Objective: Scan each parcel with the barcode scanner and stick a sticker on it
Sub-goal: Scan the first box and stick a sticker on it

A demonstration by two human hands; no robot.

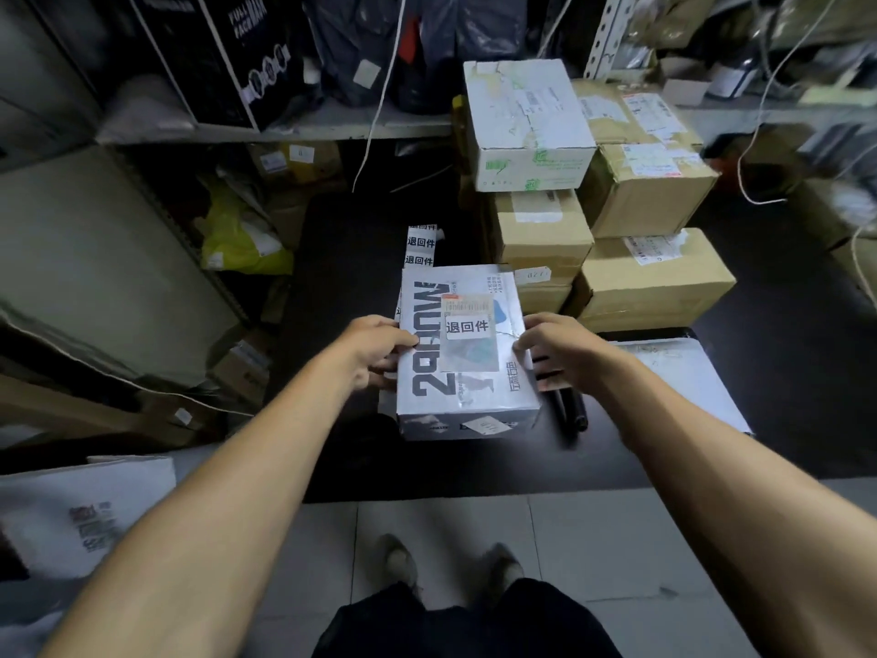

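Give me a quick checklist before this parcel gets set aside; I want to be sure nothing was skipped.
1. Sticker on the grey parcel: ok, a white sticker sits on its top face.
2. Barcode label readable: ok, it lies uncovered just above the sticker.
3. Grip secure: ok, left hand and right hand hold opposite sides.
4. Parcel scanned: cannot tell.
5. Scanner within reach: cannot tell; a dark object lies under the right hand, unclear what it is.
6. Sticker strip at hand: ok, just beyond the parcel.

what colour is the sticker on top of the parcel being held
White with black characters; the sticker sits on the grey parcel, clearest in the head view.
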